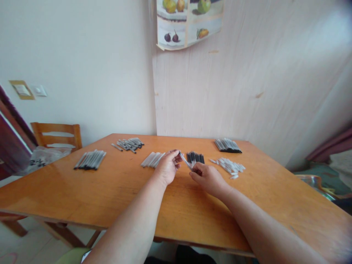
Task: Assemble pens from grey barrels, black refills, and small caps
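Observation:
Between both hands, above the middle of the table, a slim pen [186, 161] with a clear barrel is held at a slant. My left hand [168, 167] pinches its upper end, which looks dark. My right hand [208, 178] has its fingers closed on the lower end and hides the tip. Just behind the hands lies a bundle of black pen refills [195, 157]. White clear-looking tubes [152, 160] lie side by side, partly behind my left hand. To the right of my right hand is a loose heap of small white caps [229, 166].
On the wooden table [123, 194], black-ended pens [90, 160] lie in a row at left, a looser pile of pens [129, 144] at back left, and another row of pens [227, 145] at back right. A wooden chair [57, 134] stands beyond the left edge.

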Available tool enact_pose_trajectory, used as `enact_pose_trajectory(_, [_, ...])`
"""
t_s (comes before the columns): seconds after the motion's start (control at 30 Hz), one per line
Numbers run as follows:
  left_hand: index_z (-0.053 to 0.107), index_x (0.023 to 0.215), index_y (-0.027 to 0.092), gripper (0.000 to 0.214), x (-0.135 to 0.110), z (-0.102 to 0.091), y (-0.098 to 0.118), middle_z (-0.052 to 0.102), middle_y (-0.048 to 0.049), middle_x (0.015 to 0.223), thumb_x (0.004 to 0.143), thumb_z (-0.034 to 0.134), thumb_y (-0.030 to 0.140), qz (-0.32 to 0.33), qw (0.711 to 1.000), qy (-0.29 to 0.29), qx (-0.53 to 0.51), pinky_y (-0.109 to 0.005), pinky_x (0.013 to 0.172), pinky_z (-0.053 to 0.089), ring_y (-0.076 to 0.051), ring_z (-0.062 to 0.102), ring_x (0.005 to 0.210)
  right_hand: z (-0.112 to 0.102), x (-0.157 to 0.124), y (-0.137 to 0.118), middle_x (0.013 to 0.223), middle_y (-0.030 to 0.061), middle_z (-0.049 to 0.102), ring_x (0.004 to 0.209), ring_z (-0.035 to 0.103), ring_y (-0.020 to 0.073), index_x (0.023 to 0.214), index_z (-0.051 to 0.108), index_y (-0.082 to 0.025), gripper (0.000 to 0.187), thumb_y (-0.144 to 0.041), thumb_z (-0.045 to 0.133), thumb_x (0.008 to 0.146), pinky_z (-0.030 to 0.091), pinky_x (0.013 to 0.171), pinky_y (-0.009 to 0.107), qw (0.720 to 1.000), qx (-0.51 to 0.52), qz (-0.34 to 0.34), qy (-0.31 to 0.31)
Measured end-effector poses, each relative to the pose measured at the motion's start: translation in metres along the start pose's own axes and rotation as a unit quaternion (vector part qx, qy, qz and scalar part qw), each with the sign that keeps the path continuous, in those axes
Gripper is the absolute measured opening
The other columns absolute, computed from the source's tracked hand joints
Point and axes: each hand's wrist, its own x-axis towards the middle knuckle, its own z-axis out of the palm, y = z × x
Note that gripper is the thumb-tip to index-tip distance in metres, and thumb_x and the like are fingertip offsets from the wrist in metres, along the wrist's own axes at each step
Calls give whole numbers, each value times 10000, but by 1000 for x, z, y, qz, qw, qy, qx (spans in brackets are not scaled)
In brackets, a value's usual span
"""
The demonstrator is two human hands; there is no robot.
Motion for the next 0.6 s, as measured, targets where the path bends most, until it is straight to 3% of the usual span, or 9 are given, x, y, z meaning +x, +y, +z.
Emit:
enact_pose_trajectory(0.27, [624,825,193,244,-2,1,2,672,-4,778,663,754,321,21,1000,9,20,-223,562,350,-106,610,676,4,1,5,626,-6,570,582,488,126,722,574,-205,185,-359,538,817,267,525,229,999,12,7,30])
enact_pose_trajectory(0.6, [642,807,178,190,-1,1,5,685,-26,821,671,733,275,11,1000,2,-6,-225,588,380,-122,620,739,2,3,8,631,-13,536,597,471,119,745,586,-189,299,-420,457,885,337,557,228,991,134,11,0])
